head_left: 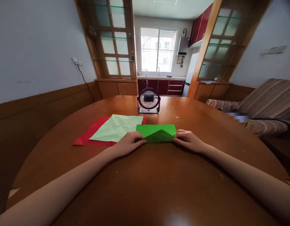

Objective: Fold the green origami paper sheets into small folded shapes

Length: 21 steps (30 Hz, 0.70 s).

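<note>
Green paper [159, 134] sits on the table [159, 179], on the near side of the fan [148, 99]. The left hand [130, 142] has its thumb and fingers nearly closed on one end, and the right hand [188, 140] pinches the other. Some folding looks done — a pointy flap shows — but it doesn't seem pressed flat yet. Nearer and left of the fan, a creased pale green sheet [119, 127] lies open on a red sheet [88, 135] — both out of the hands.
</note>
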### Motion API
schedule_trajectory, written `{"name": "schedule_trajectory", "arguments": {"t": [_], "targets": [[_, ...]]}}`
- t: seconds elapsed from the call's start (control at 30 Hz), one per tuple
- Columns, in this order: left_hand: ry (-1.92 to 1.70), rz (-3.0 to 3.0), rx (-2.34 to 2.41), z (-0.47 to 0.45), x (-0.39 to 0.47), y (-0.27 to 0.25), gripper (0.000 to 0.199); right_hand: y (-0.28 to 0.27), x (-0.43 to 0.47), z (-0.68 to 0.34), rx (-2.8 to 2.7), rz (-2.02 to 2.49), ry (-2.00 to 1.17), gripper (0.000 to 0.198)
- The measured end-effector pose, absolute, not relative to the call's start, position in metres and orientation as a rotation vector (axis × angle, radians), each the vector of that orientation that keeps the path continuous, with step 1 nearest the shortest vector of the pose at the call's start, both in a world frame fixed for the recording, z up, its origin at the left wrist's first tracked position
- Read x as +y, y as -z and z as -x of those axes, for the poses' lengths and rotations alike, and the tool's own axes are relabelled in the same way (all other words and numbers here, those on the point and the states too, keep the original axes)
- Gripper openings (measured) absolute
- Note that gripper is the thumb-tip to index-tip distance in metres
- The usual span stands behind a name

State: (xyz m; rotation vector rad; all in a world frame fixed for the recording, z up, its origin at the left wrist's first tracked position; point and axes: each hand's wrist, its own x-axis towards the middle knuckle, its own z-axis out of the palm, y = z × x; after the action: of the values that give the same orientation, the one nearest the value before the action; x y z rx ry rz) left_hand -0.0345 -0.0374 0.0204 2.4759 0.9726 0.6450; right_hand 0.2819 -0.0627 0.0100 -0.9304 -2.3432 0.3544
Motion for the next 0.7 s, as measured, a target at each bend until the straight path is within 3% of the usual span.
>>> {"name": "schedule_trajectory", "arguments": {"t": [0.37,0.7], "targets": [[-0.764,-2.336,1.305,0.031,-0.030,-0.005,0.031,-0.002,-0.058,-0.277,-2.257,1.242,-0.112,0.042],[-0.621,-2.733,1.514,0.028,-0.034,-0.006,0.032,0.004,-0.055,-0.275,-2.251,1.426,0.071,0.038]]}}
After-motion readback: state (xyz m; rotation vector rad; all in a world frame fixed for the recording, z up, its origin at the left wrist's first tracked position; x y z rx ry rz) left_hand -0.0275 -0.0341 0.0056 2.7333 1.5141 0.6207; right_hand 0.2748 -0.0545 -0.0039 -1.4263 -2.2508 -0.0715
